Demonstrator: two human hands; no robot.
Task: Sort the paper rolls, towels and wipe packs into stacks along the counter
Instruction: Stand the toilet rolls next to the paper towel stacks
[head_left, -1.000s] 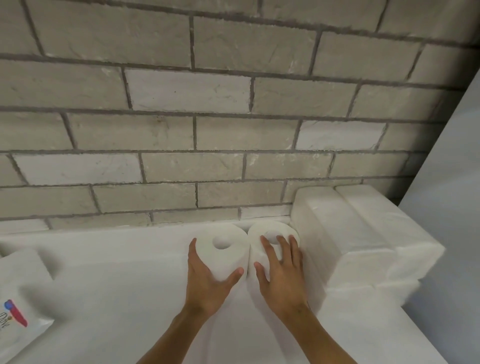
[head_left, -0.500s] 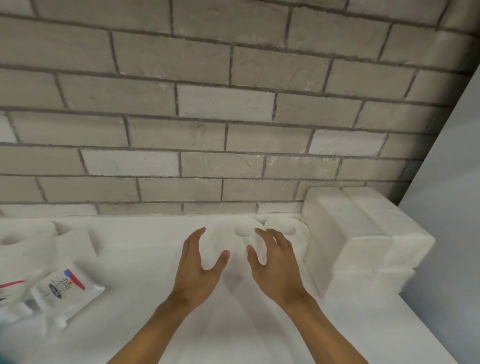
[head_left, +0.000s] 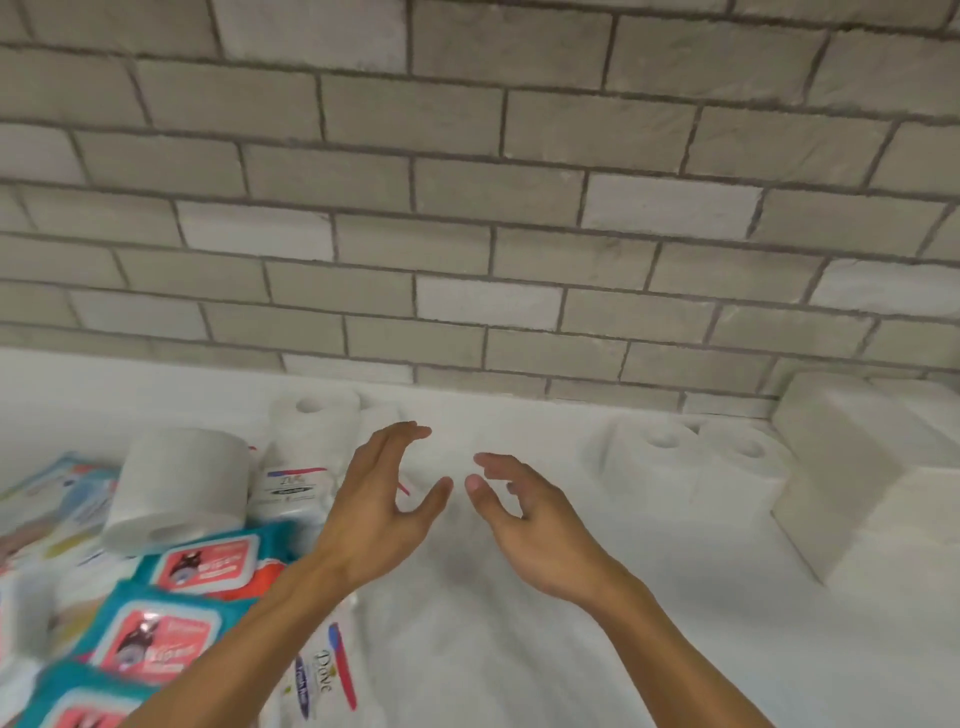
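Observation:
Two white paper rolls stand upright side by side against white towel packs stacked at the right. My left hand and my right hand hover over the counter's middle, fingers relaxed, holding nothing. At the left lies a jumble: a roll on its side, an upright roll, teal and red wipe packs, and white wipe packs, one more of them under my left forearm.
A grey brick wall backs the white counter. More pale wipe packs lie blurred at the far left edge.
Both hands have let go of the two upright rolls and drawn back to the left. The view has swung left, bringing the jumble of wipe packs and rolls into sight.

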